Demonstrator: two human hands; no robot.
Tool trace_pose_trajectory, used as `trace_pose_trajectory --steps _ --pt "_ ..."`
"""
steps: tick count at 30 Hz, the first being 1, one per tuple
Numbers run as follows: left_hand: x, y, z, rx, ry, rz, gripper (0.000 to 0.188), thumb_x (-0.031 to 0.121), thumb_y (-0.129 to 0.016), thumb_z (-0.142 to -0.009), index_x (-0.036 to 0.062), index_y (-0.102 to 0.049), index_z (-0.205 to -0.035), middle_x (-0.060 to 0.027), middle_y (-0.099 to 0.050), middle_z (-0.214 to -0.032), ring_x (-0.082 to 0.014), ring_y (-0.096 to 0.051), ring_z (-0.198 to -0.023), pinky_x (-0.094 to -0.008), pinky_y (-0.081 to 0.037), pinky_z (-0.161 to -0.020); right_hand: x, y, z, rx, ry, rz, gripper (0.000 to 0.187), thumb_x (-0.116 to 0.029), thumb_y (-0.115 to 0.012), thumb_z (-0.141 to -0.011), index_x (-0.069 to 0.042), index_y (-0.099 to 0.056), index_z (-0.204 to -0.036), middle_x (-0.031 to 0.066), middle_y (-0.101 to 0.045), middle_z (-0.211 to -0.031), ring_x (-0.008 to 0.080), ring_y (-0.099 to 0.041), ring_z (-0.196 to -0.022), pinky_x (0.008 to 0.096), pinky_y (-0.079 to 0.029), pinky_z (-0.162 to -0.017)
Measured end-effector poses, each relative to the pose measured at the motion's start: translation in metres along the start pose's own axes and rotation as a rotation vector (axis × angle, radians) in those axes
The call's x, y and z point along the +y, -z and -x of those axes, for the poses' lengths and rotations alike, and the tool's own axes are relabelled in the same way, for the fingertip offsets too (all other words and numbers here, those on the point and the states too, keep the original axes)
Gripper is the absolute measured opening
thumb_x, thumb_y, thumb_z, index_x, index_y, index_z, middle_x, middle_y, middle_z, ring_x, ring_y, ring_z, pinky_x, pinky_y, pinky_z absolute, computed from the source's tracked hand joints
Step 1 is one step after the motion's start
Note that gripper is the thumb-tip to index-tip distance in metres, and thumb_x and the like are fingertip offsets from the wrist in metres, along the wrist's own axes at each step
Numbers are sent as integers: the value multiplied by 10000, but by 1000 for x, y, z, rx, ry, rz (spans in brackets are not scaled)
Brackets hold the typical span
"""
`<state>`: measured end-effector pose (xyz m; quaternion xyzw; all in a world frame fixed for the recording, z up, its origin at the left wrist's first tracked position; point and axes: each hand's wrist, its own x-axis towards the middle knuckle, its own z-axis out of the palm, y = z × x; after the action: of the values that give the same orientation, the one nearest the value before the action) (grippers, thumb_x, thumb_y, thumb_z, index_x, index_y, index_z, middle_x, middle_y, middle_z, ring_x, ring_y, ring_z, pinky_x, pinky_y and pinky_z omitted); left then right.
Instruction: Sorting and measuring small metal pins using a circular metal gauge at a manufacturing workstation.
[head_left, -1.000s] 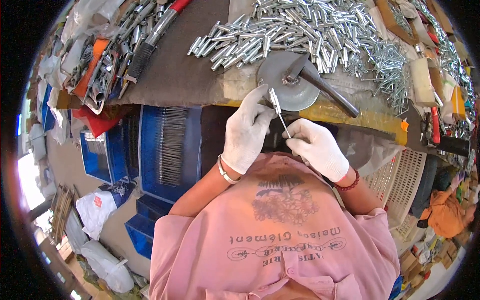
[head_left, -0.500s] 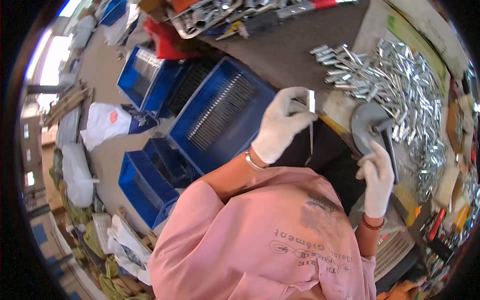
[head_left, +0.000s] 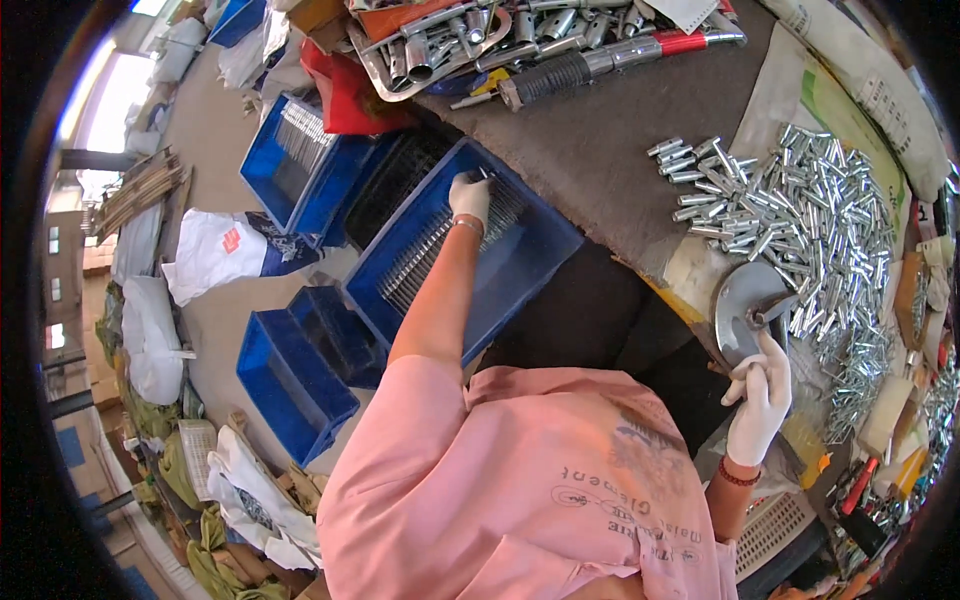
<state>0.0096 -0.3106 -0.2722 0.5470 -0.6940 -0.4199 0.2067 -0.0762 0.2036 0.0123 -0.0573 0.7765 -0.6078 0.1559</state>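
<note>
My left hand, in a white glove, reaches into a blue bin at the far end of a row of thin metal rods. Its fingers are closed on a slim metal rod, of which a short end shows by the fingertips. My right hand, also gloved, is at the right beside a round metal disc with a stub at its middle. Its index finger points up near the stub, the other fingers are loosely bent and apart, and nothing shows between them.
Many shiny metal tubes lie heaped on the bench, right of the disc. Larger sockets and a tool with a red band lie at the far edge. More blue bins stand on the floor at left.
My left hand has moved from in front of me, left and away, into the blue bin, carrying the metal rod. My right hand stays by the disc, a little lower.
</note>
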Motion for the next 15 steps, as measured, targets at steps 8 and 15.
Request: trace_pose_trajectory --steps 8,15 --pt "-57 -38 -49 121 -59 -299 407 218 -872 -853 -39 -701 -1117 -268 -776 -1081 -417 -755 -992 -456 -578 -900 3 5 2 1 7 -30 394 -13 -479 -1063 34 -621 -1428 54 -623 -875 59 -501 -585 212 -419 -521" --pt "-84 -14 -66 133 -184 -452 546 251 -842 -875 -65 -689 -1292 -284 -766 -1204 -436 -740 -1125 -466 -566 -987 5 9 3 -48 -20 -150 371 58 -501 -1044 -1 -669 -1369 64 -684 -891 86 -576 -610 232 -489 -567"
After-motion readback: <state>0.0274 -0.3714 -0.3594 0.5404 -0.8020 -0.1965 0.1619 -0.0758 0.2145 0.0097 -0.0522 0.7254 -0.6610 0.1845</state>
